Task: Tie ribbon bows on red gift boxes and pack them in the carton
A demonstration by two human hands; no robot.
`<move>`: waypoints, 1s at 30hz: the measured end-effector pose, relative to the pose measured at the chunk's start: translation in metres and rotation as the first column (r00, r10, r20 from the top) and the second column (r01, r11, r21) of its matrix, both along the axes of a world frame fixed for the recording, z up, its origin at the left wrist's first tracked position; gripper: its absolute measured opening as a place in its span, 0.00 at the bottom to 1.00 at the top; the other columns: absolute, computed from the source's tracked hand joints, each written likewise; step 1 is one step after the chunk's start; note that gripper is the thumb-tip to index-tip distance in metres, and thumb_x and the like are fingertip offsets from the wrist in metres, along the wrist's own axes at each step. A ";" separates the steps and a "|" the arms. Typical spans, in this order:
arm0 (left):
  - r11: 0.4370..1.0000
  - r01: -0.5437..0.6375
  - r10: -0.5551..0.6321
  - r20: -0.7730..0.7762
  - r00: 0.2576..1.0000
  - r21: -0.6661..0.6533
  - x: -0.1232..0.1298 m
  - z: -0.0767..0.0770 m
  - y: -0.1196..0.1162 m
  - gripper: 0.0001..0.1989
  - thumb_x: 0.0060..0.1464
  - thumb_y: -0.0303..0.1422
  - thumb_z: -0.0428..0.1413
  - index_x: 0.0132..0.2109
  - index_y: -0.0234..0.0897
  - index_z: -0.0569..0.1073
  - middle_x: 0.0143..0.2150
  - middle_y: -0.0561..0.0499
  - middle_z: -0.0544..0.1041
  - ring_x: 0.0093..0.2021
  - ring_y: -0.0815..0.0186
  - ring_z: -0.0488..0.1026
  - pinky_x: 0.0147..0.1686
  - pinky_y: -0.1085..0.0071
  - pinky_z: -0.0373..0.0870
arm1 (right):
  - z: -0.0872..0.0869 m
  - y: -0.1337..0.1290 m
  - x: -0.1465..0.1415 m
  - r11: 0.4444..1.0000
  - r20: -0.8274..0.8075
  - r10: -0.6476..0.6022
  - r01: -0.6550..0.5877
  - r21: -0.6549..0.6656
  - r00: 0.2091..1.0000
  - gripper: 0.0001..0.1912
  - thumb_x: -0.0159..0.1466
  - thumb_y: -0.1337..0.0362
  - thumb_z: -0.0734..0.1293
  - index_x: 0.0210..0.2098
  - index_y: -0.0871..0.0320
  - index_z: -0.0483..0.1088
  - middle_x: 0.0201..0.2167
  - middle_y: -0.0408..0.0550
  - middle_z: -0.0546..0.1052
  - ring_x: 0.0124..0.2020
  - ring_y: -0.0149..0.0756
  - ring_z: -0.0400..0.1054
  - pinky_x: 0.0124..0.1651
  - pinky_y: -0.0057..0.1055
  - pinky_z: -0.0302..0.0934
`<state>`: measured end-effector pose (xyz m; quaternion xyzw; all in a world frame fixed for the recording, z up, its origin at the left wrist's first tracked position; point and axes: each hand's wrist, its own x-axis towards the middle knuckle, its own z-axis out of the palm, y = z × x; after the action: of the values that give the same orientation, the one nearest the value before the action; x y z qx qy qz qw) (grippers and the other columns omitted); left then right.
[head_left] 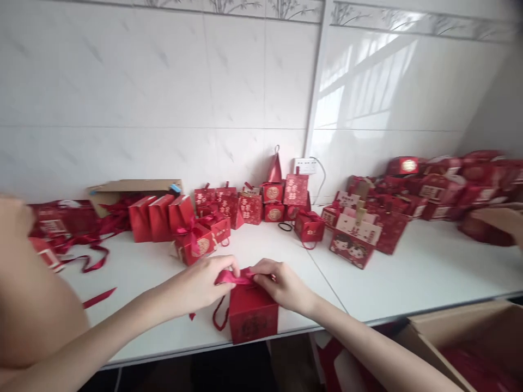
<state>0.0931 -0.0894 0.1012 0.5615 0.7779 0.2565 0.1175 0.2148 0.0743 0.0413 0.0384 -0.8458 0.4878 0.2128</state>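
Observation:
A red gift box [254, 316] with a dark round emblem on its front stands at the near edge of the white table [163, 332]. Over its top, a pinkish-red ribbon [244, 277] runs between my two hands. My left hand [212, 277] pinches the ribbon's left part, fingers closed. On the other side, my right hand [281, 283] grips the ribbon with thumb and fingers bent together, just above the box's right edge. A dark red cord handle [220, 318] loops out from the box's left side. The exact form of the ribbon between the fingers is partly hidden.
Ribbon-tied red boxes [198, 242] stand behind my left hand. Several red boxes [273, 212] line the wall. A patterned box [353, 242] and a large pile of boxes [445, 185] lie to the right. An open cardboard carton [433, 332] sits at the lower right.

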 end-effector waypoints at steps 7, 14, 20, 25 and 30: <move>0.987 0.147 -0.137 -0.155 0.978 0.059 -0.002 0.007 0.010 0.11 0.55 0.38 0.50 0.33 0.42 0.75 0.38 0.51 0.71 0.34 0.65 0.70 0.37 0.73 0.62 | -0.010 -0.002 -0.004 0.948 0.063 -0.113 0.127 -0.293 0.992 0.11 0.57 0.63 0.65 0.40 0.55 0.64 0.29 0.42 0.78 0.31 0.34 0.71 0.37 0.31 0.63; 0.975 0.192 -0.160 -0.250 0.955 0.109 -0.001 0.010 0.021 0.10 0.56 0.37 0.51 0.36 0.42 0.75 0.34 0.51 0.74 0.30 0.65 0.68 0.30 0.73 0.58 | -0.004 -0.005 -0.005 0.937 0.135 -0.082 0.123 -0.327 0.987 0.06 0.57 0.62 0.64 0.31 0.58 0.70 0.29 0.44 0.77 0.32 0.34 0.71 0.39 0.31 0.64; 0.954 0.247 -0.215 -0.187 0.959 0.170 -0.007 0.010 0.034 0.11 0.58 0.35 0.49 0.36 0.42 0.76 0.37 0.52 0.74 0.35 0.67 0.71 0.36 0.74 0.62 | -0.001 -0.008 -0.002 0.966 0.067 -0.043 0.059 -0.250 0.997 0.06 0.59 0.64 0.62 0.29 0.58 0.69 0.28 0.43 0.75 0.31 0.31 0.70 0.39 0.29 0.63; 0.995 -0.036 0.043 -0.071 0.997 0.097 -0.013 -0.008 0.041 0.09 0.55 0.39 0.51 0.39 0.41 0.71 0.33 0.55 0.75 0.28 0.68 0.69 0.30 0.73 0.61 | -0.006 -0.009 -0.005 0.905 0.041 -0.042 0.055 -0.422 0.998 0.11 0.53 0.60 0.70 0.31 0.58 0.66 0.27 0.43 0.75 0.32 0.32 0.71 0.38 0.31 0.63; 0.996 0.025 -0.024 -0.017 1.000 0.089 -0.018 -0.032 0.035 0.08 0.54 0.37 0.52 0.34 0.39 0.72 0.33 0.54 0.75 0.32 0.68 0.69 0.33 0.72 0.63 | -0.009 -0.010 -0.005 0.857 0.030 -0.150 0.145 -0.495 0.988 0.15 0.50 0.58 0.72 0.27 0.57 0.62 0.23 0.39 0.71 0.28 0.30 0.68 0.33 0.29 0.61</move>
<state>0.0755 -0.0548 0.0688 0.5776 0.7596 0.2853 0.0893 0.2102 0.0647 0.0325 -0.0799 -0.6917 0.6703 0.2566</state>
